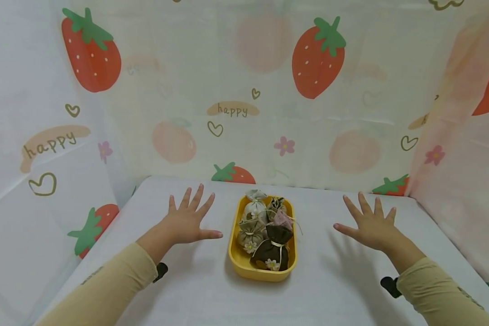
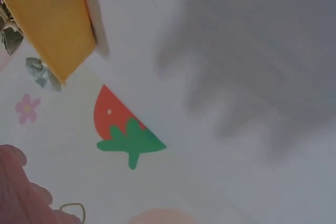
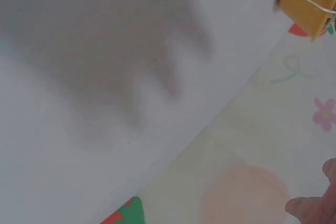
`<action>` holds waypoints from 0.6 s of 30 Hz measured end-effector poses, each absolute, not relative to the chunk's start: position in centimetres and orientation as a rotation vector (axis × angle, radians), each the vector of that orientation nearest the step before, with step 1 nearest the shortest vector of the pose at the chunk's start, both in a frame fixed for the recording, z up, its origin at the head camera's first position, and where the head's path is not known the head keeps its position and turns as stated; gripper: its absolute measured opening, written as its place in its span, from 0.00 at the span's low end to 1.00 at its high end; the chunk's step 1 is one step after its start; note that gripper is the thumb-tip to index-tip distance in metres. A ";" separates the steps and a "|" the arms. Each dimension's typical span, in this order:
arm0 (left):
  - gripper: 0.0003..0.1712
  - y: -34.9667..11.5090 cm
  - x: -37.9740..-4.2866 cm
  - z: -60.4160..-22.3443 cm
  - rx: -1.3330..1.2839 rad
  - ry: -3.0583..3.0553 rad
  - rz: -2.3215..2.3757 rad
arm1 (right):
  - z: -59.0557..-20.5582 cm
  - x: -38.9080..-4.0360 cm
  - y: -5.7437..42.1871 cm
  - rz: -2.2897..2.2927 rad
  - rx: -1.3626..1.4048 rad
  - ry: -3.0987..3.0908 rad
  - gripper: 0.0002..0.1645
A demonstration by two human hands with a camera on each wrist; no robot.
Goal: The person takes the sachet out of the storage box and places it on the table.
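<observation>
While both hands (image 1: pixel 184 225) (image 1: pixel 371 228) splay wide, empty, yellow tray (image 1: pixel 261 274) w/ pouches (image 1: pixel 272 253) lies btwn.

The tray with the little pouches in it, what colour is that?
The tray is yellow, seen best in the head view.

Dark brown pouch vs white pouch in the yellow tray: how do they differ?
The dark brown pouch sits near right, the white pouch far left. The dark brown pouch looks larger than the white pouch, though it is also nearer. Both have gathered necks and share the yellow tray.
</observation>
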State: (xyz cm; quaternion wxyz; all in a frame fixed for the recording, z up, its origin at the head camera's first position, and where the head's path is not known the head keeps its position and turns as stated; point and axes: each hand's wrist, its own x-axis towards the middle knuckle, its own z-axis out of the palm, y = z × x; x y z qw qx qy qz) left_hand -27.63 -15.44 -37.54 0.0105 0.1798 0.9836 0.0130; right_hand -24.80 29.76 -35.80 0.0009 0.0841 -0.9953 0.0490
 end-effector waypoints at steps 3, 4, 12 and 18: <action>0.63 -14.9 -27.6 -37.6 0.579 3.063 0.026 | -35.8 -24.8 29.7 0.163 0.270 -3.125 0.57; 0.63 -14.7 -27.5 -37.6 0.581 3.060 0.020 | -35.7 -24.8 29.7 0.166 0.272 -3.126 0.57; 0.63 -13.1 -27.2 -37.8 0.627 3.035 0.014 | -35.9 -25.0 29.6 0.166 0.272 -3.133 0.56; 0.66 -11.7 -27.0 -38.5 0.644 3.014 -0.007 | -36.2 -25.2 29.6 0.173 0.286 -3.131 0.56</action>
